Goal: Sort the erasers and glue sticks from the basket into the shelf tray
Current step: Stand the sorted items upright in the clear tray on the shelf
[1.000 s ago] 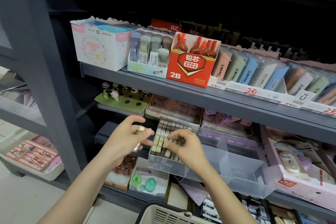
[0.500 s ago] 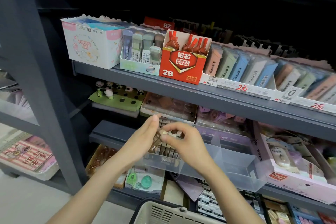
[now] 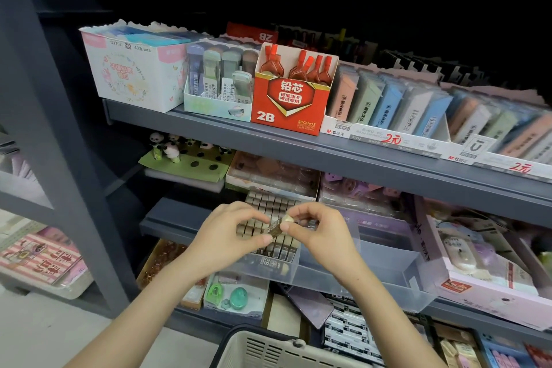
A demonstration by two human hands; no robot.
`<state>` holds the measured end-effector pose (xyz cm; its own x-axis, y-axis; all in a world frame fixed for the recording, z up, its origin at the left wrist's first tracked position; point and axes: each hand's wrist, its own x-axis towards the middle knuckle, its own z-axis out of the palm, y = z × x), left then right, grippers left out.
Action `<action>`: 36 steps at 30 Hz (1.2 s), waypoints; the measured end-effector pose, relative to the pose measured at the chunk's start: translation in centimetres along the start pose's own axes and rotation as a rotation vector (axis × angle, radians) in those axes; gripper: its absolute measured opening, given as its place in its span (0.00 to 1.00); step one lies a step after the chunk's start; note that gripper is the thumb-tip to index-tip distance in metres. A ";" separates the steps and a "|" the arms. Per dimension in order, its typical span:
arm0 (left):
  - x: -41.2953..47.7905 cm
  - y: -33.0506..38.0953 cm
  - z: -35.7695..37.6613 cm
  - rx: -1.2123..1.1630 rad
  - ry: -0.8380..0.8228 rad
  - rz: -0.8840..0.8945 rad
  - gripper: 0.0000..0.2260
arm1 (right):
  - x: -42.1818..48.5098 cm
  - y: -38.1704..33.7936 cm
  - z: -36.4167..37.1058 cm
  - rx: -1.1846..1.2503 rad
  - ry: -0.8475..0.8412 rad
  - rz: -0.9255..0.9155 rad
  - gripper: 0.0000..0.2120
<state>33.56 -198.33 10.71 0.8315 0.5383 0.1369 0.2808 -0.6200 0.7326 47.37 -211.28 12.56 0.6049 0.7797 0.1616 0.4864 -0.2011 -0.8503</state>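
My left hand (image 3: pixel 227 234) and right hand (image 3: pixel 318 233) pinch one small brown rectangular eraser (image 3: pixel 276 227) between curled fingertips, above the clear plastic tray (image 3: pixel 388 273).

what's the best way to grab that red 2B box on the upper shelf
Take the red 2B box by its front wall, thumb outside and fingers inside the open top, from the front. Neighbouring boxes appear to sit tight against both sides, so a side grip likely won't fit.
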 end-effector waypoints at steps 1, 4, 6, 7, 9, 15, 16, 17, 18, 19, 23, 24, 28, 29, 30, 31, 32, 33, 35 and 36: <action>-0.1 0.1 0.2 -0.007 -0.019 0.012 0.16 | 0.0 -0.2 0.3 0.008 -0.021 -0.011 0.06; -0.4 0.2 0.3 -0.037 -0.003 -0.003 0.11 | -0.1 -0.6 0.8 0.023 -0.061 -0.037 0.05; -0.5 0.0 0.2 -0.015 0.043 -0.009 0.10 | -0.3 -0.3 0.6 -0.023 -0.054 -0.050 0.04; -0.6 -0.3 0.1 -0.020 0.066 -0.024 0.09 | -0.6 -0.1 0.5 -0.093 -0.060 -0.052 0.05; -0.7 -1.0 -0.1 -0.046 0.119 -0.068 0.09 | -1.3 0.2 0.5 -0.308 -0.125 -0.070 0.10; -0.9 -2.4 0.0 -0.120 0.167 -0.134 0.06 | -2.5 0.7 2.4 -0.776 -0.348 -0.203 0.22; -0.9 -2.5 0.1 -0.123 0.164 -0.139 0.07 | -2.2 0.8 2.6 -0.799 -0.355 -0.205 0.22; -0.9 -2.5 0.2 -0.126 0.161 -0.141 0.08 | -2.0 0.9 2.8 -0.823 -0.361 -0.204 0.21; -0.9 -2.5 0.2 -0.127 0.157 -0.144 0.09 | -1.8 1.1 3.0 -0.855 -0.374 -0.202 0.21; -0.9 -2.5 0.3 -0.126 0.154 -0.146 0.09 | -1.6 1.2 3.2 -0.894 -0.394 -0.198 0.21; -1.0 -2.2 0.4 -0.118 0.142 -0.145 0.07 | -1.2 1.5 4.3 -0.991 -0.420 -0.175 0.18; -1.0 -2.2 0.3 -0.116 0.143 -0.145 0.06 | -1.2 1.5 4.5 -0.997 -0.423 -0.164 0.17; -1.1 -2.1 0.1 -0.125 0.154 -0.140 0.07 | -1.4 1.3 4.8 -0.980 -0.414 -0.110 0.11; -1.1 -2.1 0.1 -0.131 0.156 -0.139 0.07 | -1.3 1.1 4.9 -0.974 -0.412 -0.096 0.09; -1.1 -2.0 0.1 -0.137 0.158 -0.135 0.07 | -1.3 1.0 4.9 -0.969 -0.410 -0.086 0.08; -1.1 -1.9 0.0 -0.142 0.159 -0.133 0.06 | -1.2 0.9 5.0 -0.966 -0.408 -0.077 0.08; -1.2 -1.8 -0.1 -0.148 0.159 -0.131 0.06 | -1.1 0.8 5.1 -0.968 -0.409 -0.070 0.08; -1.2 -1.7 -0.2 -0.152 0.158 -0.131 0.05 | -1.1 0.7 5.1 -0.971 -0.412 -0.064 0.08; -1.2 -1.6 -0.3 -0.156 0.152 -0.127 0.06 | -0.9 0.5 4.9 -0.961 -0.424 -0.054 0.08; -1.2 -1.6 -0.4 -0.154 0.149 -0.127 0.06 | -0.9 0.4 4.8 -0.942 -0.437 -0.046 0.09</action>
<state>31.92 -197.75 9.61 0.7111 0.6918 0.1256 0.2926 -0.4537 0.8417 44.01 -209.22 9.68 0.3837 0.9074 -0.1713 0.9123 -0.4012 -0.0819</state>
